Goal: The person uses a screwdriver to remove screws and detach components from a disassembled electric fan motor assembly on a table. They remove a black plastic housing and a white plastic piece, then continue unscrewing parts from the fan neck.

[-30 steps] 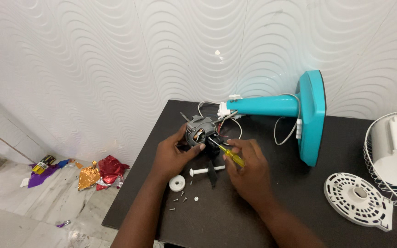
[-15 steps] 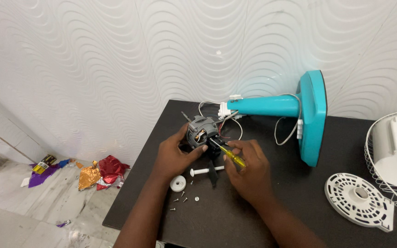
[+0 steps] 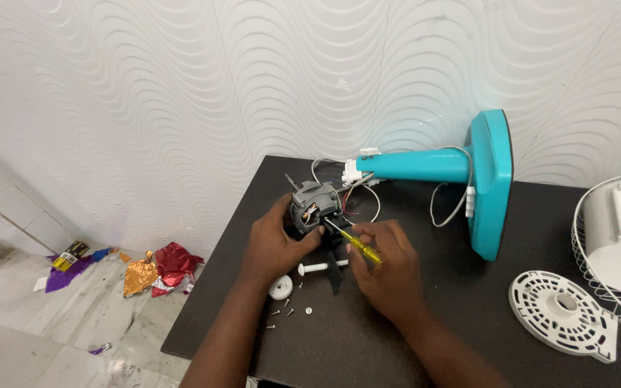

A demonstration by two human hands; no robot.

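Observation:
My left hand (image 3: pixel 273 246) grips a grey fan motor (image 3: pixel 315 205) above a dark table (image 3: pixel 468 316), thumb across its front. My right hand (image 3: pixel 386 267) holds a yellow-handled screwdriver (image 3: pixel 359 246), its tip pressed against the motor's right side. Red and white wires (image 3: pixel 357 195) run from the motor to a teal fan stand (image 3: pixel 461 176) lying on its side. Below my hands lie a white bolt-like shaft (image 3: pixel 319 266), a white round knob (image 3: pixel 280 288) and several small screws (image 3: pixel 287 309).
A white round vented cover (image 3: pixel 560 310) lies at the right. A white wire fan guard (image 3: pixel 612 237) with a white housing sits at the far right edge. Crumpled foil wrappers (image 3: pixel 156 269) litter the floor left of the table. A white wavy wall stands behind.
The screwdriver tip has shifted slightly left and up against the motor. My left hand has turned a little around the motor. Everything else stays put.

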